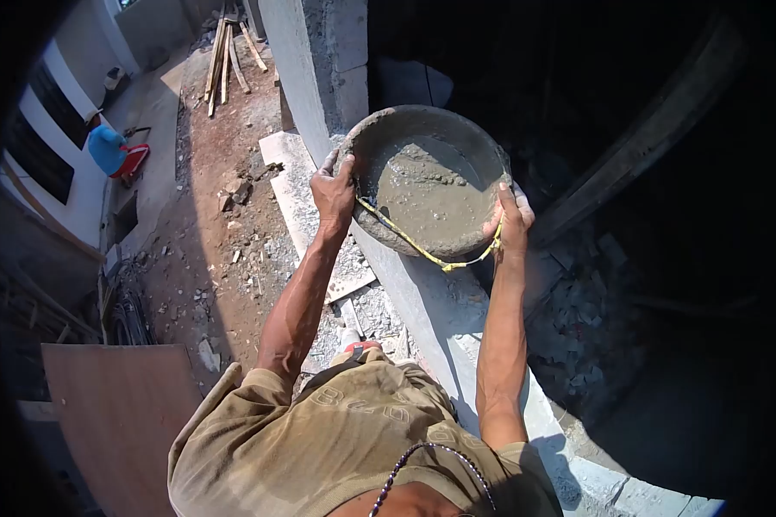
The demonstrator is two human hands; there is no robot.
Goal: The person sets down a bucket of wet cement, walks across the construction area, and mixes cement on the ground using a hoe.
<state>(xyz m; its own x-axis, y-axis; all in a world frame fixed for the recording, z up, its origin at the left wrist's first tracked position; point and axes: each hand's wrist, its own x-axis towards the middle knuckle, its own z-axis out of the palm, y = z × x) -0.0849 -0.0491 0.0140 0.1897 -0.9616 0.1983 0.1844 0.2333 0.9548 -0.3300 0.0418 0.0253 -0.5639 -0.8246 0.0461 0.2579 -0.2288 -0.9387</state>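
Note:
Between my two hands is a round bucket (pixel 375 138) with wet grey mortar (pixel 431 194) in it, seen from above. My left hand (pixel 334 188) grips the rim on the left side, thumb on top. On the right side of the rim my right hand (pixel 513 215) is closed, its fingers partly behind the wall. A yellow-wrapped handle (pixel 418 248) hangs down along the near side of the bucket. Below the bucket runs the top of a pale block wall (pixel 440 310); whether the bucket touches it I cannot tell.
A person in a blue top (pixel 107 151) is at the far left. Wooden planks (pixel 224 65) lie on the dirt at the back. A concrete column (pixel 315 77) rises beyond the bucket. A slanted beam (pixel 638 129) stands in the dark right side. A brown board (pixel 121 422) is at lower left.

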